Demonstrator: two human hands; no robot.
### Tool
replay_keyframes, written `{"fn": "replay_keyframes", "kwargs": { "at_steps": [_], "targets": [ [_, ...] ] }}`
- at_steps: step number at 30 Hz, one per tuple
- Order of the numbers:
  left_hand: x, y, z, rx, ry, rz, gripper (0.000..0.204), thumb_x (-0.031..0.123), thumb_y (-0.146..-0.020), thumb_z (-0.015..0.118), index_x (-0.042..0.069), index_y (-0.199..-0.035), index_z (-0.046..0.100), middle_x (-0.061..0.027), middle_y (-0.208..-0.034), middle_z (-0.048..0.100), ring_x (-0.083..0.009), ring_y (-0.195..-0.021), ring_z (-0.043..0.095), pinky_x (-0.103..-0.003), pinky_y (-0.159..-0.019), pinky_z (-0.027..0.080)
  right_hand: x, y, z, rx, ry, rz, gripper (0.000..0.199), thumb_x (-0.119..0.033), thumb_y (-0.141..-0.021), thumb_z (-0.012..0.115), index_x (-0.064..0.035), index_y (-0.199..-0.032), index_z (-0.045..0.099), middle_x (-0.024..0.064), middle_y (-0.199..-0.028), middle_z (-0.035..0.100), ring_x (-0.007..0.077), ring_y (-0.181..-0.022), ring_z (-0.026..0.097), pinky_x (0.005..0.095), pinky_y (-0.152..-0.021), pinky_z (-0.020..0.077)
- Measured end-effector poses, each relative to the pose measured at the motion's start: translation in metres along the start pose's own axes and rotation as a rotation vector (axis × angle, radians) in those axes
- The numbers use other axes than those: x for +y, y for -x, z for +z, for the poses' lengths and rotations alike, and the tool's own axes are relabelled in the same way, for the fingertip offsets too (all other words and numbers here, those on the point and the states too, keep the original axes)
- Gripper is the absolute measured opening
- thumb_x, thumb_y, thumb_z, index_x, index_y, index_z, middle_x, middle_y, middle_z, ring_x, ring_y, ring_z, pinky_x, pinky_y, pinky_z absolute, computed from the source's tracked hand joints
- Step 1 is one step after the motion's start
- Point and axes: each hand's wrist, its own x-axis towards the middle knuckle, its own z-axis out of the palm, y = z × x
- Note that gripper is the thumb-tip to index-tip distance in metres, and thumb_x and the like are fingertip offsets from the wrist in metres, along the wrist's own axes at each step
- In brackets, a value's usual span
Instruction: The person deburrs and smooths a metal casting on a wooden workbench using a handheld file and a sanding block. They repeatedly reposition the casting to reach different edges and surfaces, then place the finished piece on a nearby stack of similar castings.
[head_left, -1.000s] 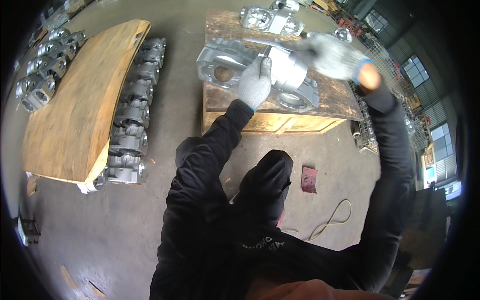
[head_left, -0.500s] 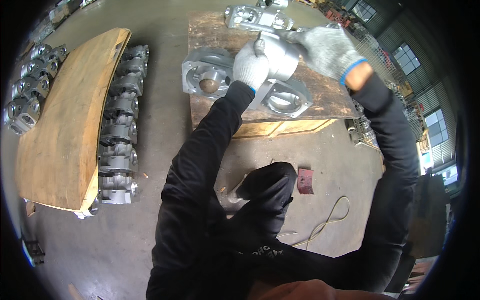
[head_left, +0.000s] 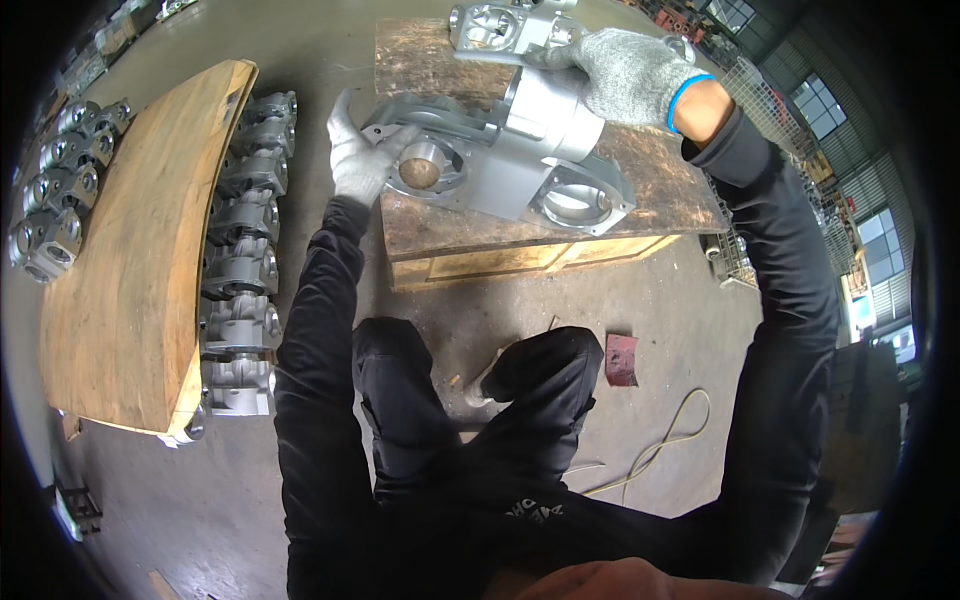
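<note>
Wooden bench bears a gearbox-like metal casting; at its left end my left hand spreads its fingers, at its far side my right hand clamps a slim tool. Seemingly positioning; tool work calls for steadying.

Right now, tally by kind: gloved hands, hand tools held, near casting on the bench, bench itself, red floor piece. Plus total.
Gloved hands, left hand and right hand: 2
Slim grey tool: 1
Near casting: 1
Wooden bench: 1
Red piece: 1
Total: 6
</note>
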Motion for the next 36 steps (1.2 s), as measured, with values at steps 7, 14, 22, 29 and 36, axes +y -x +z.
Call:
{"fn": "replay_keyframes", "kwargs": {
  "at_steps": [7, 14, 22, 29, 36],
  "targets": [
    [-0.083, -0.011, 0.005, -0.343, 0.256, -0.169, 0.115, 0.01, -0.072, 0.094, 0.002, -0.16, 0.019, -0.0176, -0.144, 0.055, -0.0262, -0.132, 0.054, -0.036, -0.112, 0.047, 0.003, -0.017, -0.024, -0.368, -0.188, 0.306, 0.036, -0.017, -0.105, 0.057, -0.0078, -0.138, 0.066, 0.0138, -0.105, 0.075, 0.0259, -0.092, 0.071, 0.0396, -0.088, 0.0578],
    [-0.101, -0.018, 0.029, -0.213, 0.384, -0.225, 0.06, -0.016, -0.089, 0.057, 0.002, -0.146, 0.052, -0.0078, -0.111, 0.075, -0.0162, -0.097, 0.071, -0.029, -0.085, 0.058, 0.001, 0.005, -0.037, -0.305, -0.181, 0.314, 0.037, -0.012, -0.104, 0.058, -0.015, -0.141, 0.065, 0.0124, -0.113, 0.076, 0.0214, -0.093, 0.072, 0.0405, -0.087, 0.0594],
    [-0.061, 0.063, 0.019, -0.052, 0.349, -0.287, 0.08, -0.02, -0.083, 0.054, 0.008, -0.157, 0.045, -0.0064, -0.104, 0.073, -0.0115, -0.095, 0.066, -0.026, -0.084, 0.055, -0.015, 0.042, -0.023, -0.223, -0.223, 0.24, 0.038, -0.013, -0.104, 0.057, -0.0217, -0.139, 0.067, 0.0127, -0.096, 0.076, 0.0234, -0.076, 0.072, 0.0418, -0.077, 0.059],
    [-0.049, 0.062, -0.005, -0.153, 0.115, -0.161, 0.088, -0.001, -0.079, 0.073, 0.006, -0.159, 0.038, -0.0227, -0.128, 0.064, -0.0346, -0.114, 0.067, -0.04, -0.099, 0.054, -0.024, 0.052, -0.01, 0.022, 0.089, 0.093, 0.035, -0.018, -0.097, 0.059, -0.0226, -0.129, 0.073, 0.0159, -0.08, 0.071, 0.0324, -0.075, 0.071, 0.0469, -0.072, 0.0572],
    [0.073, 0.051, -0.005, 0.073, 0.001, 0.52, 0.088, 0.008, -0.082, 0.081, 0.001, -0.156, 0.033, -0.0247, -0.148, 0.051, -0.0337, -0.137, 0.055, -0.048, -0.115, 0.046, -0.021, 0.061, 0.001, 0.215, 0.259, -0.007, 0.022, -0.018, -0.092, 0.061, -0.016, -0.109, 0.076, 0.0091, -0.067, 0.064, 0.0269, -0.057, 0.063, 0.0413, -0.055, 0.0509]
  ]
}}
